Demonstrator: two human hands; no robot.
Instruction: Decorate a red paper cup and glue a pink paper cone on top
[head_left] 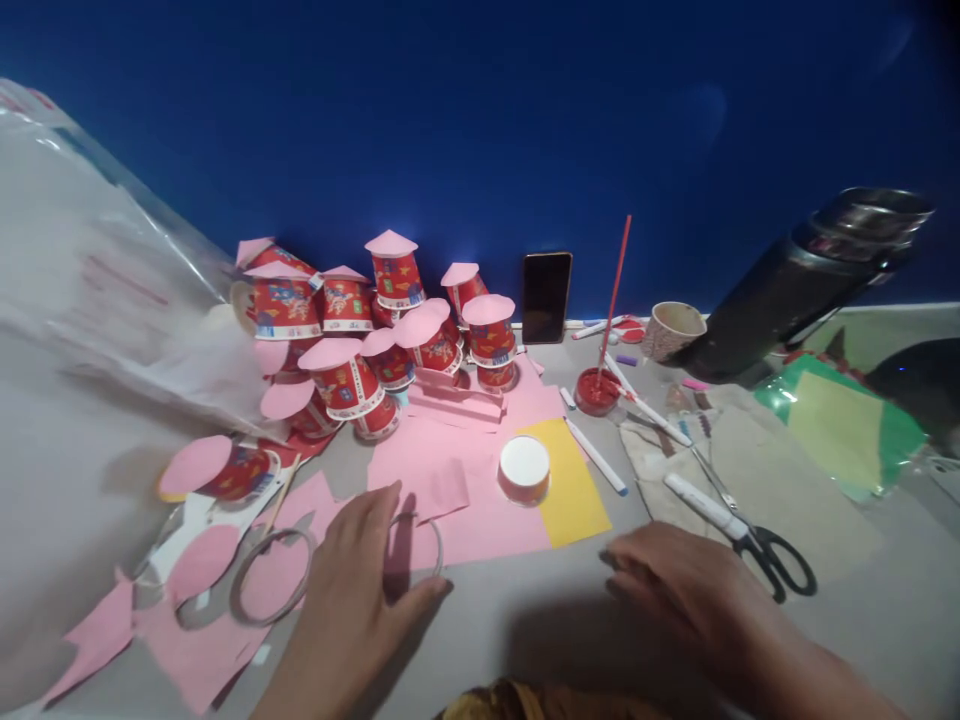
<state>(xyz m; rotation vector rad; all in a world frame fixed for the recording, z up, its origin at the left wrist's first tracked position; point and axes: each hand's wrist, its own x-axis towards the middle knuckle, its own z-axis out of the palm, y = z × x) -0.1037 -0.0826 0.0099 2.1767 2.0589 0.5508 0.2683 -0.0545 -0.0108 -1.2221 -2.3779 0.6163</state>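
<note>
My left hand is open, its thumb apart from the fingers. A thin greyish ring, perhaps a tape roll, shows between thumb and fingers; I cannot tell whether they touch it. At the right, my right hand hangs low over the table with fingers bent in and close together, nothing visible in them. Between and beyond the hands, an upside-down paper cup with a white base stands on pink paper and a yellow sheet. A small folded pink piece lies near my left fingertips.
Red paper cups with pink cone tops are stacked at the back left. Pink scraps and another ring lie left. A phone, red paint pot, markers, scissors and dark flask are right.
</note>
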